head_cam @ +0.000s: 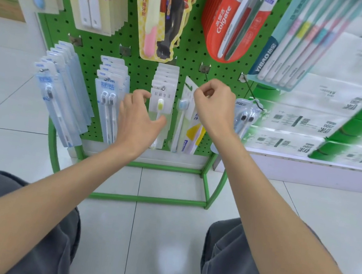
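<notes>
Green pegboard rack (143, 69), left hand (139, 118) gripping yellow toothbrush pack (163, 91), right hand (214, 105) pinching blue toothbrush pack (182, 115)

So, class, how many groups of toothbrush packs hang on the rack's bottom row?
5, left to right: far-left group, second-from-left group, yellow-brush group, blue-brush group, far-right group. None seems hidden.

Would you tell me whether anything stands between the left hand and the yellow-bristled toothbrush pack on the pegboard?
Nothing visible does: the left hand is at the left edge of the yellow-bristled toothbrush pack, thumb across its front. The right hand pinches the blue-bristled pack beside it.
</notes>
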Motion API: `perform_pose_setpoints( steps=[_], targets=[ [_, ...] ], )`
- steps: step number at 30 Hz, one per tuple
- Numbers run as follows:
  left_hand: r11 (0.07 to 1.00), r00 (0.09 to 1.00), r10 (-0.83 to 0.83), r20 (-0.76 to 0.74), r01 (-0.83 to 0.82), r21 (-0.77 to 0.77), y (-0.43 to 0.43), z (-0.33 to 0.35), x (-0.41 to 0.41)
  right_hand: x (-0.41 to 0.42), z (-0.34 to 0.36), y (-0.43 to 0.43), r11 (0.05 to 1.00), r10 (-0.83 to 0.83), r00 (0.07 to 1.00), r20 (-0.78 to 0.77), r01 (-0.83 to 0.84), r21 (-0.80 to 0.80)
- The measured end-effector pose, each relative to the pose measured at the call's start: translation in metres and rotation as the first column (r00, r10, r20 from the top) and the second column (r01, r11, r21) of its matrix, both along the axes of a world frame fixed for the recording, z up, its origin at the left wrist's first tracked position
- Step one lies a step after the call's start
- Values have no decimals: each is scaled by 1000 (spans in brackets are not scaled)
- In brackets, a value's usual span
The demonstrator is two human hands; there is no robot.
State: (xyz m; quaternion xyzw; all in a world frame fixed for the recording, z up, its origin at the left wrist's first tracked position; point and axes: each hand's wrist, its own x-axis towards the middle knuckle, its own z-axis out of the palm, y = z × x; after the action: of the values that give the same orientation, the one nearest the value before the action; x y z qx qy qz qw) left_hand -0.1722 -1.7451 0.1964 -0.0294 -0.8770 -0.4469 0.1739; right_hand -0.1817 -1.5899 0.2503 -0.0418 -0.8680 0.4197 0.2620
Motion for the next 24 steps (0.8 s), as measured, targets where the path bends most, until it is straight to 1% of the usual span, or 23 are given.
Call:
perform_pose_setpoints(
  steps=[4,8,10,12,15,20,24],
  targets=[
    [986,988,-152,32,150,72,3,0,6,19,-13,2,995,61,997,49,-57,-82],
    [964,964,-253,87,244,105,7,-2,7,28,-21,1,977,195,966,171,-176,-123],
    [951,952,-292,91,280,128,8,-4,9,32,-24,0,953,256,947,194,-215,-212],
    [943,942,-317,111,300,146,9,-6,10,36,-27,2,917,288,941,178,-217,-334],
    [936,931,-342,129,325,135,9,-12,11,45,-32,7,883,299,940,165,-208,-420],
    [909,903,-416,102,410,75,15,-16,22,56,-44,16,910,248,961,119,-189,-368],
    [885,874,-465,140,463,50,19,-15,24,58,-49,24,921,199,972,126,-142,-364]
  ],
)
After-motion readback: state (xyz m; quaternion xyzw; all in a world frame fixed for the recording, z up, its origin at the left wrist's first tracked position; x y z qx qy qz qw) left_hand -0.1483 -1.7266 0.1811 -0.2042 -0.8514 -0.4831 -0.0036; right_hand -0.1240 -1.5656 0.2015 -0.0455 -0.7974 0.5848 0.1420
